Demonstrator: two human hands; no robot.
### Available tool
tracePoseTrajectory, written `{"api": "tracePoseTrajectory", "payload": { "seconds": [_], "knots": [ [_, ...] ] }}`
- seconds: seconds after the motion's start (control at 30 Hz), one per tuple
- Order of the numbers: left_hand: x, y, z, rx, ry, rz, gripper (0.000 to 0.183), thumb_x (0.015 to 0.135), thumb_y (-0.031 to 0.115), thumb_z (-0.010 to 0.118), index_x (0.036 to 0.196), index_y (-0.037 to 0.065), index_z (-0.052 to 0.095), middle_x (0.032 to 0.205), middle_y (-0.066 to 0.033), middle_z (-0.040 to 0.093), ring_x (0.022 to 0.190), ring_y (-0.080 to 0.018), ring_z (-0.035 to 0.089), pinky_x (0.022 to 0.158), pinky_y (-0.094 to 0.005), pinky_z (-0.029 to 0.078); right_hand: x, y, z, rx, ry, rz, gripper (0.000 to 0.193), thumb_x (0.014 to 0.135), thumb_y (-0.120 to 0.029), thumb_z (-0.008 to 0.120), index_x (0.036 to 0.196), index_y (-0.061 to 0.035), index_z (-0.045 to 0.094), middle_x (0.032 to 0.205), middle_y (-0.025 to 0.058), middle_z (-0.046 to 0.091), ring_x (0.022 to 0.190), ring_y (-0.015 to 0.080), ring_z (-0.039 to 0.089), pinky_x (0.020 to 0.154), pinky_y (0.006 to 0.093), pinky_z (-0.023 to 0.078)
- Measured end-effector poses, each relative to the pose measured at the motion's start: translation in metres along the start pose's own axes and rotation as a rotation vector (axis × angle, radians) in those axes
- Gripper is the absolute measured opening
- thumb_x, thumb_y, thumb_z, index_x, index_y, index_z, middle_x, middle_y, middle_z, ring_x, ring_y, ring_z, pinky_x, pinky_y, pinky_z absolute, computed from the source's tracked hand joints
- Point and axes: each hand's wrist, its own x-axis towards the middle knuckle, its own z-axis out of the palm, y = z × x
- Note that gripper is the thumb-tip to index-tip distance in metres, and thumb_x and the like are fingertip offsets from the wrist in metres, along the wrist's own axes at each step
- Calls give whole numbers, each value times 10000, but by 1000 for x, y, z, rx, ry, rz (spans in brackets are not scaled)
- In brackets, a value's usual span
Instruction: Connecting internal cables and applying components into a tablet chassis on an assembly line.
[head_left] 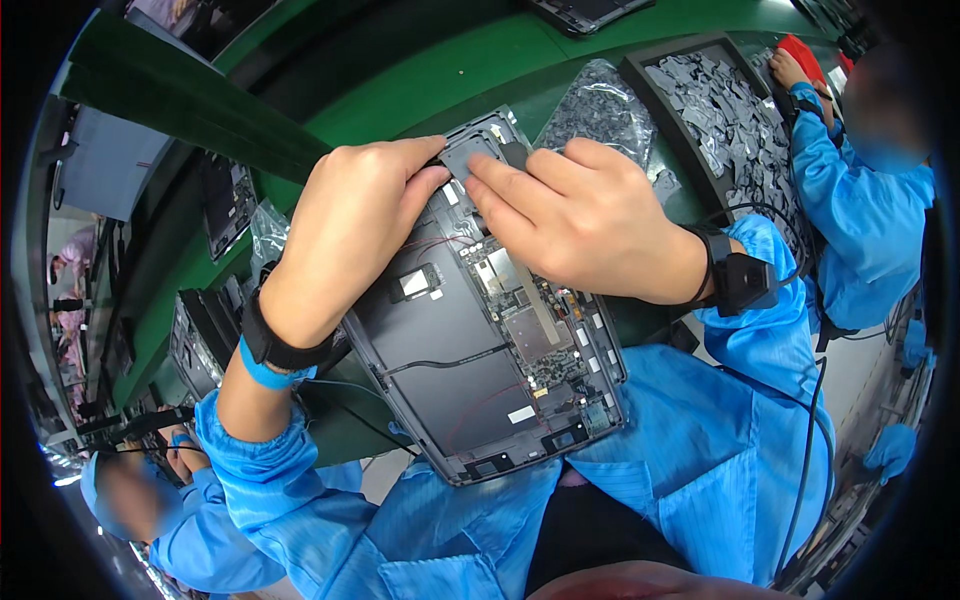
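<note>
An opened tablet-like device (430, 330) lies before me at a slant, its dark back shell and circuit board (540, 335) showing. Thin cables and red wires run across it. My left hand (345, 215) is at its far end, thumb and forefinger pinched close to the edge; whatever is between them is too hidden to name. From the right, my right hand (595, 220) reaches over the board with its first fingers stretched out. Their tips touch a grey plate (460, 155) at the far end, and the right thumb is hidden. Both wrists wear black bands.
At the far right stands a black tray (690, 130) full of small grey pieces, beside a clear plastic bag (600, 105) of dark parts. A green partition (200, 95) rises at left, near another device (230, 205). Co-workers in blue sit at right (860, 220) and lower left (205, 540).
</note>
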Motion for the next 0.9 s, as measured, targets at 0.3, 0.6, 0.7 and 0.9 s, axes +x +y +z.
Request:
{"api": "tracePoseTrajectory", "payload": {
  "seconds": [0.3,0.6,0.7,0.9],
  "knots": [
    [0,-6,8,32,46,14,184,854,76,654,1010,-10,701,901,-206,686,804,-346,683,703,-334,540,5,-7,-12,37,-281,48,123,607,-145,630,682,-48,645,856,102,689,590,146,552,531,267,368],
    [2,-11,5,-39,28,9,159,851,68,653,977,-17,700,880,-195,690,763,-331,686,683,-334,537,-1,-3,-2,70,-122,165,169,623,-142,645,768,-65,685,880,65,707,550,123,557,518,262,377],
    [3,-10,7,7,64,16,155,848,65,653,969,-20,699,868,-194,690,758,-329,686,674,-331,535,-1,-8,0,24,-117,155,166,621,-151,652,765,-75,683,894,59,710,545,121,561,507,264,383],
    [3,-9,10,54,58,-5,144,843,59,652,954,-19,701,845,-190,689,741,-327,683,671,-334,535,0,-2,2,97,-132,150,134,623,-146,652,733,-72,665,880,74,705,498,134,569,478,272,390]
  ]
}}
